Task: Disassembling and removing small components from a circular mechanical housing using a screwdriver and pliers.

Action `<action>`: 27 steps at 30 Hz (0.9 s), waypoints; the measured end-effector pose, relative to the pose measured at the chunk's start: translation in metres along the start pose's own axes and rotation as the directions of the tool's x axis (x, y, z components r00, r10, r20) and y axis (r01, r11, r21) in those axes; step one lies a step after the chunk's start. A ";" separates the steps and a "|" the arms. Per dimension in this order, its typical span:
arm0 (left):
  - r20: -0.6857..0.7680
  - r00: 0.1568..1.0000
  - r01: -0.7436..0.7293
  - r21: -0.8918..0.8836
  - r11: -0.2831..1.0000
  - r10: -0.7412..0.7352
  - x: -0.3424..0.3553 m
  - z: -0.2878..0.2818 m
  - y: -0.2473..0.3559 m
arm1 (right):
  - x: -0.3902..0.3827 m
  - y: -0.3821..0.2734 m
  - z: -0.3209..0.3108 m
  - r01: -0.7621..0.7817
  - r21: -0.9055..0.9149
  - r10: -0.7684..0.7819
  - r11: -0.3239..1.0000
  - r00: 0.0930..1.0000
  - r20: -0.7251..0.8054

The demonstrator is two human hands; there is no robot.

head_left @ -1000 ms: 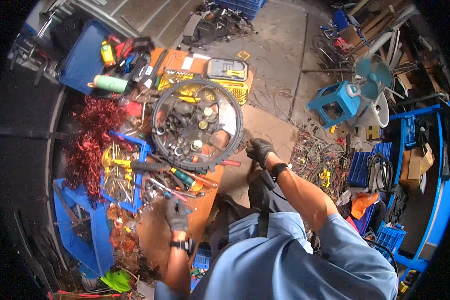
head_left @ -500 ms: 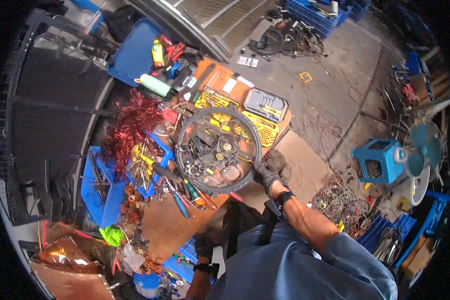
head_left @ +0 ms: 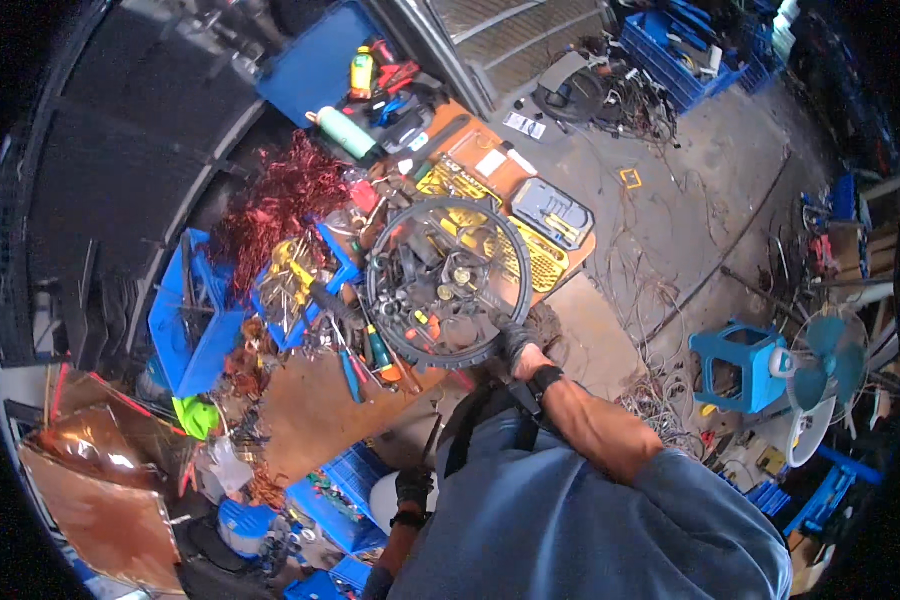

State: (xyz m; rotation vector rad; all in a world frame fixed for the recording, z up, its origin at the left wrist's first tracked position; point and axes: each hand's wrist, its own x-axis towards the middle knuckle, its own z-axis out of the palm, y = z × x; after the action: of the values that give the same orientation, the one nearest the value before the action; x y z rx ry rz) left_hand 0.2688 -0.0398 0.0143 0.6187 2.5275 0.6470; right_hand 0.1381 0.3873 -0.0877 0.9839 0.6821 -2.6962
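A black wheel with a tyre (head_left: 382,300) lies tilted over the cluttered workbench (head_left: 315,405), with small metal parts and screwdrivers showing through it. My right hand (head_left: 515,340), in a dark glove, grips the wheel's lower right rim. My left hand (head_left: 411,487), also gloved, hangs low beside my body, next to a blue crate (head_left: 342,492) and a white tub. A thin dark rod (head_left: 432,440) rises from that hand; whether the fingers hold it is unclear.
A tangle of red wire (head_left: 280,195), yellow trays (head_left: 545,265), blue bins (head_left: 195,325) and a green bottle (head_left: 345,130) crowd the bench. On the concrete floor to the right stand a blue stool (head_left: 740,365) and a fan (head_left: 820,360), amid loose wires. A copper sheet (head_left: 100,470) lies lower left.
My head has turned, so the whole scene has swung. My left hand has left the bench top and dropped beside my body. My right hand has stayed on the wheel.
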 end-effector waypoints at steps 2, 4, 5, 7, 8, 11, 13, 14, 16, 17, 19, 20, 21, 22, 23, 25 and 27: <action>0.010 0.997 -0.076 0.102 0.992 0.076 -0.003 0.020 -0.029 | -0.002 -0.008 0.000 -0.030 0.117 0.037 0.993 0.998 -0.054; 0.042 0.993 0.110 -0.017 0.994 -0.109 0.002 0.050 -0.057 | 0.001 -0.014 0.002 -0.077 0.166 0.082 0.983 0.996 -0.023; 0.075 0.954 0.299 -0.176 0.938 -0.290 0.012 0.068 -0.067 | 0.004 -0.017 0.003 0.003 0.122 0.008 0.993 0.996 -0.086; 0.153 0.850 0.524 -0.323 0.788 -0.503 0.018 0.091 -0.085 | 0.008 -0.021 0.004 0.217 0.046 -0.214 0.975 0.975 -0.062; 0.122 0.926 0.369 -0.083 0.926 -0.358 0.020 0.094 -0.095 | 0.009 -0.025 0.004 0.270 0.027 -0.271 0.963 0.961 0.053; 0.092 0.993 0.049 0.236 0.971 -0.073 0.020 0.084 -0.116 | -0.015 -0.041 -0.005 0.353 -0.909 -0.398 -0.223 0.818 0.415; 0.047 0.998 0.032 0.155 0.987 -0.040 0.038 0.067 -0.128 | -0.023 -0.052 -0.004 0.274 -0.954 -0.400 -0.121 0.866 0.299; 0.031 0.996 0.084 0.038 0.996 -0.085 0.045 0.054 -0.134 | -0.032 -0.058 -0.007 0.185 -0.961 -0.353 -0.207 0.902 0.250; 0.012 0.984 0.176 -0.201 0.964 -0.177 0.063 0.032 -0.141 | -0.046 -0.058 -0.014 0.270 -0.932 -0.394 0.243 0.905 0.160; 0.008 0.975 0.213 -0.322 0.922 -0.223 0.076 0.023 -0.140 | -0.055 -0.058 -0.021 0.337 -0.626 -0.407 0.703 0.913 0.034; -0.056 0.963 0.220 -0.400 0.890 -0.264 0.101 0.004 -0.128 | -0.076 -0.058 -0.042 0.403 -0.725 -0.488 0.558 0.867 0.106; -0.125 0.959 0.195 -0.357 0.913 -0.253 0.112 -0.009 -0.120 | -0.091 -0.059 -0.055 0.227 -0.967 -0.568 -0.115 0.784 0.251; -0.193 0.952 0.170 -0.310 0.936 -0.237 0.125 -0.024 -0.110 | -0.106 -0.066 -0.069 0.366 -0.582 -0.410 0.726 0.910 0.061; -0.294 0.929 0.125 -0.325 0.938 -0.225 0.141 -0.036 -0.096 | -0.118 -0.071 -0.082 0.237 0.168 -0.235 0.957 0.971 -0.035; -0.408 0.890 0.067 -0.325 0.943 -0.204 0.159 -0.046 -0.081 | -0.133 -0.070 -0.094 0.320 0.067 -0.305 0.945 0.936 -0.173; -0.435 0.886 -0.048 -0.429 0.902 -0.160 0.195 -0.068 -0.056 | -0.167 -0.065 -0.118 0.472 -0.044 -0.472 0.880 0.864 -0.174; -0.396 0.895 0.021 -0.421 0.907 -0.205 0.223 -0.084 -0.038 | -0.204 -0.050 -0.143 0.577 -0.138 -0.593 0.805 0.772 -0.227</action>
State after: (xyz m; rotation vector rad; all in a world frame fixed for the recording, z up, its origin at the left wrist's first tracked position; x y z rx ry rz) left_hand 0.0362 0.0181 -0.0101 0.1790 2.6643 1.3511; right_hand 0.3571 0.5045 -0.0340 1.3045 1.3149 -3.0528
